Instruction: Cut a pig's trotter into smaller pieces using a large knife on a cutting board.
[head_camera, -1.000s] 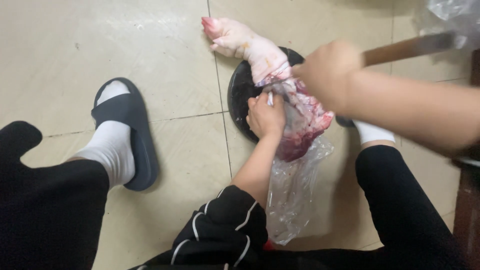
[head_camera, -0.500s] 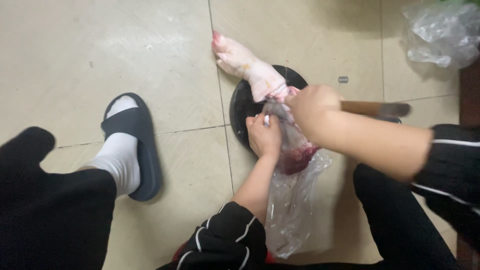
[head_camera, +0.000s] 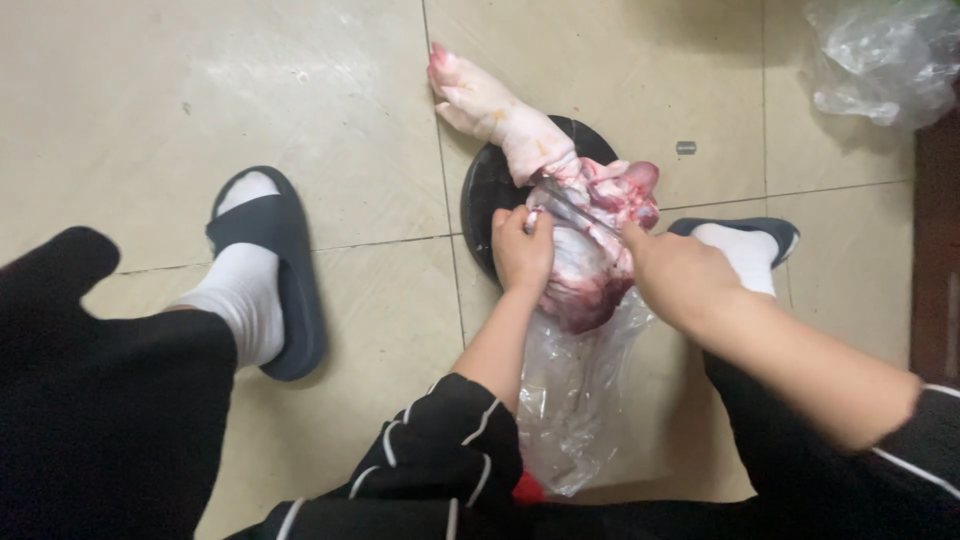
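Note:
A raw pig's leg (head_camera: 520, 135) with its trotter pointing away lies across a round black chopping board (head_camera: 480, 195) on the tiled floor. Its cut end is red meat (head_camera: 605, 195). My left hand (head_camera: 522, 250) presses on the meat's near left side, fingers curled against it. My right hand (head_camera: 680, 275) grips a cleaver whose blade (head_camera: 565, 205) lies sunk in the meat; the handle is hidden in my fist. A clear plastic bag (head_camera: 570, 390) spreads under the meat toward me.
My feet in white socks and dark slides rest on either side: the left slide (head_camera: 280, 280), the right slide (head_camera: 745, 235). A crumpled clear bag (head_camera: 880, 60) lies at the top right. A dark wooden edge (head_camera: 935, 250) runs down the right.
My right hand swung the cleaver down from a raised position at the right into the meat. The left hand stayed on the meat. The view shifted slightly.

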